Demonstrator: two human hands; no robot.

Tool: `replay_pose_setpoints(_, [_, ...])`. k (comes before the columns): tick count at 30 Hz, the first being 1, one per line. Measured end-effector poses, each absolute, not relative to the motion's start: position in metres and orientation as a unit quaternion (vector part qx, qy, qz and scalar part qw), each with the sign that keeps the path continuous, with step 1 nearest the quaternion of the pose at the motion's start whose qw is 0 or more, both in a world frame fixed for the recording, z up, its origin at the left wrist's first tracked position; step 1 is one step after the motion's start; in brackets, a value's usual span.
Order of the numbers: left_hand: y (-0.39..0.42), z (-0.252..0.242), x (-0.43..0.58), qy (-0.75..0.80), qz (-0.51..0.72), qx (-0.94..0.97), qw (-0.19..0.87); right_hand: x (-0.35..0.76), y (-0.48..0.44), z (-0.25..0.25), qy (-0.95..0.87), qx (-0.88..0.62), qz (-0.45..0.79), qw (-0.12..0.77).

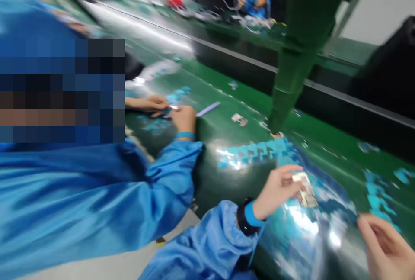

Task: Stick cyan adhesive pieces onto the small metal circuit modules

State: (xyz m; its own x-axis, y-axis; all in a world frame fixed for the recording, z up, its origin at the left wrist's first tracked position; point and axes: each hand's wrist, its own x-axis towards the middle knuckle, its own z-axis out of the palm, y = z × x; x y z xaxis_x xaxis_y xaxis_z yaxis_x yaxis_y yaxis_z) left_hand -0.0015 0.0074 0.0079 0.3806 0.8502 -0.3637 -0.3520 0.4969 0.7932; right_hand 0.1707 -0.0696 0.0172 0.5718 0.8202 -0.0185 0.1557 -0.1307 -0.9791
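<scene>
My left hand (275, 189), with a blue band and a black strap at the wrist, grips a small silvery metal plate (305, 190) between thumb and fingers. The plate is held tilted above a clear plastic bag or sheet (292, 241) with blue pieces in or under it. At the lower right edge, my right hand (387, 245) is closed, its fingertips drawn together by the sheet's right side. Whatever those fingertips hold is too small or blurred to make out. A row of cut blue film pieces (253, 152) lies just beyond my left hand.
Left of me, a co-worker in blue sleeves works with both hands (183, 117) over small blue pieces. A green post (295, 55) rises from the green table (207, 141). Another metal plate (239, 119) and a lilac stick (208, 109) lie there. More blue film (378, 193) is at right.
</scene>
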Motion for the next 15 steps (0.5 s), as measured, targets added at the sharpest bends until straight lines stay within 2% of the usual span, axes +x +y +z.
replay_pose_setpoints(2, [0.008, 0.011, -0.003, 0.388, 0.37, 0.302, 0.789, 0.189, -0.093, 0.02, -0.316, -0.717, 0.285, 0.552])
replay_pose_setpoints(5, [0.009, 0.015, -0.004, 0.401, 0.345, 0.331, 0.781, 0.191, -0.097, 0.018, -0.271, -0.702, 0.331, 0.569])
replay_pose_setpoints(11, [0.002, 0.025, -0.002, 0.483, 0.363, 0.439, 0.665, 0.178, -0.085, 0.019, -0.237, -0.658, 0.413, 0.583])
replay_pose_setpoints(15, [0.0, 0.025, -0.002, 0.504, 0.362, 0.468, 0.629, 0.18, -0.089, 0.021, -0.255, -0.666, 0.405, 0.571])
